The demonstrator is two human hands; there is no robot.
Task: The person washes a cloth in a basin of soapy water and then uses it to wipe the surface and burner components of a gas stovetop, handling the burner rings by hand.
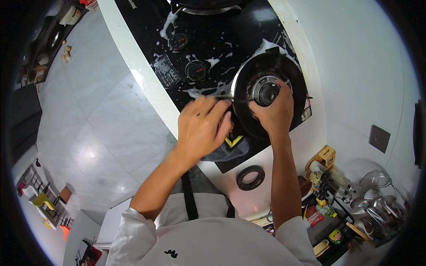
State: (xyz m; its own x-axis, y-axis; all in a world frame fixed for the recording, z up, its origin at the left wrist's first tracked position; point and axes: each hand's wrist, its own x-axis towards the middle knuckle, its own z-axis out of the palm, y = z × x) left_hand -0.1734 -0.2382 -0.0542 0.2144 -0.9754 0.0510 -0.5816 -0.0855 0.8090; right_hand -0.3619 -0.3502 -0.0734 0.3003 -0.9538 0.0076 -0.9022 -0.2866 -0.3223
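My right hand reaches into the right-hand burner of a black gas hob. Thumb and fingers grip the round metal burner head at its centre, inside the dark pan support. My left hand, slightly blurred, is just left of that support with its fingers bent. Beneath and beside it lies a grey cloth with yellow parts; whether the fingers hold anything is hidden. White foam spots the glass around two control knobs. A loose black burner ring lies on the white countertop.
A second burner is at the top edge. Bottles, a wire strainer and metal utensils crowd the counter at lower right. The white wall with a dark socket plate borders the hob. Tiled floor lies left.
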